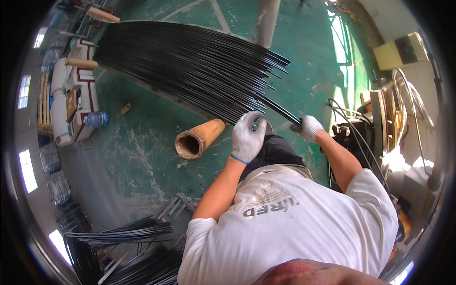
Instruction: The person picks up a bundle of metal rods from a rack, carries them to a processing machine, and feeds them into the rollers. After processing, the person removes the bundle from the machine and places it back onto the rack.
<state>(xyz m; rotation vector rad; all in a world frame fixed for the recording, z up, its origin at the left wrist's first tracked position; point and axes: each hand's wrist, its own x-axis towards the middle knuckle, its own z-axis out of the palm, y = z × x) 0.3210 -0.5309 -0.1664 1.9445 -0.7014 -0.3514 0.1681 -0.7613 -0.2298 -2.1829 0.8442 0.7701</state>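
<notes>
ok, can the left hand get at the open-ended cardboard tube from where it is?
Probably yes: the gloved left hand is just right of the cardboard tube, with green floor showing between them and no evident obstacle. Whether its fingers hold a rod is unclear.

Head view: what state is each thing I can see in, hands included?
Left hand: gloved, fingers curled; grip unclear.
Right hand: gloved, closed around some black rods.
Other rods: side by side, ends uneven.
Brown tube: hollow, visible end open.
Black strips: loosely bunched.
</notes>
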